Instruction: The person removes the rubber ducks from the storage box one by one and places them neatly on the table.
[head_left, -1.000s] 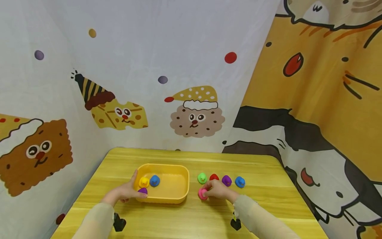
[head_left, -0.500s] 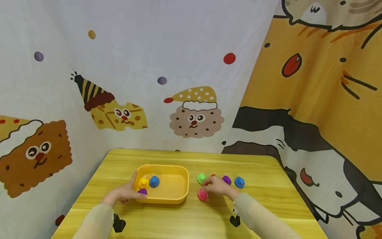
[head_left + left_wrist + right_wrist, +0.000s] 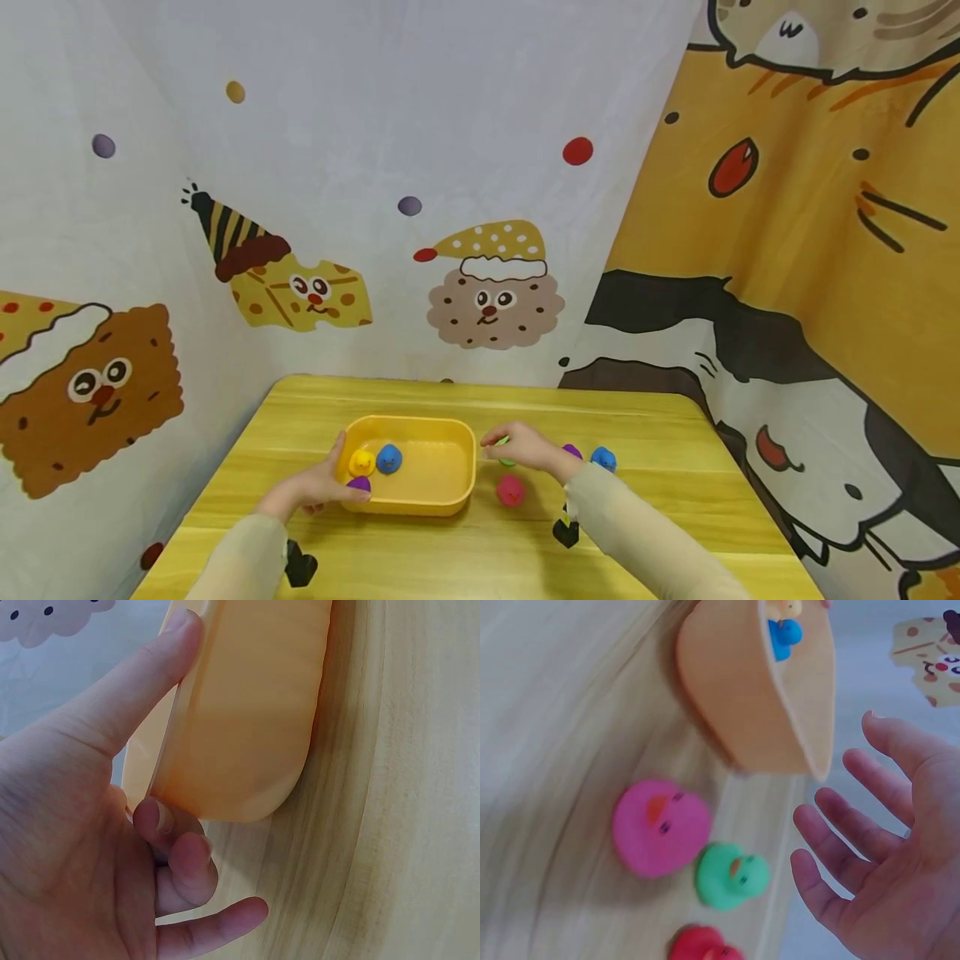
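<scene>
Ducks (image 3: 389, 460), three inside, five outside one tray (image 3: 442, 507) in the grip of left hand (image 3: 317, 486), right hand (image 3: 531, 450) loosely wide

An orange-yellow, rounded-rectangular plastic basin (image 3: 442, 468) sits upright and open on the bench (image 3: 420, 554), its long sides running left to right. In its left half are 3 toy ducks: a small round yellow duck (image 3: 363, 462), a blue duck (image 3: 389, 459) just beside it, and a purple duck (image 3: 360, 484), partly hidden, in the near-left corner. Right of the basin, a rounded pink duck (image 3: 660, 829) with an orange beak stands upright nearest the front. Just behind it is a green duck (image 3: 731, 877), then a red duck (image 3: 705, 945); a 2nd purple duck (image 3: 572, 451) and a 2nd blue duck (image 3: 604, 459) lie farther right.
</scene>
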Demonstrator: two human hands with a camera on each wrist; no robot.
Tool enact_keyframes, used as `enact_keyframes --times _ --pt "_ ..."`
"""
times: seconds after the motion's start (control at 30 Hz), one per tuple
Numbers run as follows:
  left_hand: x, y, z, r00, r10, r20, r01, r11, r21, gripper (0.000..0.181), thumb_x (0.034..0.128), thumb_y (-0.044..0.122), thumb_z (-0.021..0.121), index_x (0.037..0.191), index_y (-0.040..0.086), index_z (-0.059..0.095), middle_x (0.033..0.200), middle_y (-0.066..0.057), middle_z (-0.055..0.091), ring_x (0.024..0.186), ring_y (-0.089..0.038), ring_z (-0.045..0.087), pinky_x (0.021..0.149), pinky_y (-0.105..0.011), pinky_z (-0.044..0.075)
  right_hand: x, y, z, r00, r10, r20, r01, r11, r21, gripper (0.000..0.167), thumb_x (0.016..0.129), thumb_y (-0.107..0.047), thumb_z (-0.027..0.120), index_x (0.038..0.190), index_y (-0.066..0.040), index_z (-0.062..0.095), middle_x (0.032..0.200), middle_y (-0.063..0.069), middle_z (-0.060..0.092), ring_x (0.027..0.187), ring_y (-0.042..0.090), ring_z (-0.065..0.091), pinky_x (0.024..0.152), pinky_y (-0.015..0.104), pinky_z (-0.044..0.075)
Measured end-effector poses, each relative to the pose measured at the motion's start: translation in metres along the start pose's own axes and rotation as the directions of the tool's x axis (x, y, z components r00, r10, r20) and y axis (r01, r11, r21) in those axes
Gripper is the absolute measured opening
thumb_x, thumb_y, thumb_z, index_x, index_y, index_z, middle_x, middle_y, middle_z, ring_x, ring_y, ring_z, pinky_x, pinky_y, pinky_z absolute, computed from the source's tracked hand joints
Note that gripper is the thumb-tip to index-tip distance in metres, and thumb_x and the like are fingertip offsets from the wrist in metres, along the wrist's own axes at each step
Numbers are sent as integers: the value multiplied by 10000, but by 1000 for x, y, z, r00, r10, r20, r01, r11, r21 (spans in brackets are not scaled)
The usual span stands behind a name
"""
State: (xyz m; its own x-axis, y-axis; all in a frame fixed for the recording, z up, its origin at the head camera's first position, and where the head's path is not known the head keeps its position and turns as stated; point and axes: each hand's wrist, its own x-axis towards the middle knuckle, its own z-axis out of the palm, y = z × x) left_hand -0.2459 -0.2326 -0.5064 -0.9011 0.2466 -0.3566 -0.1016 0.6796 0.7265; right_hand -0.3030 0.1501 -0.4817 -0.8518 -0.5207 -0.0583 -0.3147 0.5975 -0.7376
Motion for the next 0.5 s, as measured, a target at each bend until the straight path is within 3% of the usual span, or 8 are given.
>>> enact_keyframes --times 0.27,0.5 --pt "0 -2 -1 1000 -1 3 1 1000 -10 1307 765 446 807 1514 122 -214 1060 -210 604 435 -122 311 411 -247 290 25 -26 12 1000 0 -3 0 1000 -5 307 888 -302 705 1115 -95 718 1131 9 668 1105 226 575 888 405 479" --pt "-2 2 1 1000 5 -16 -5 1000 -13 1313 743 451 824 1527 106 -172 1224 -330 497 438 -132 319 415 -251 297 46 -39 26 1000 14 2 -14 999 38 288 877 -262 731 1110 -94 717 1084 -24 674 1047 194 592 873 393 485"
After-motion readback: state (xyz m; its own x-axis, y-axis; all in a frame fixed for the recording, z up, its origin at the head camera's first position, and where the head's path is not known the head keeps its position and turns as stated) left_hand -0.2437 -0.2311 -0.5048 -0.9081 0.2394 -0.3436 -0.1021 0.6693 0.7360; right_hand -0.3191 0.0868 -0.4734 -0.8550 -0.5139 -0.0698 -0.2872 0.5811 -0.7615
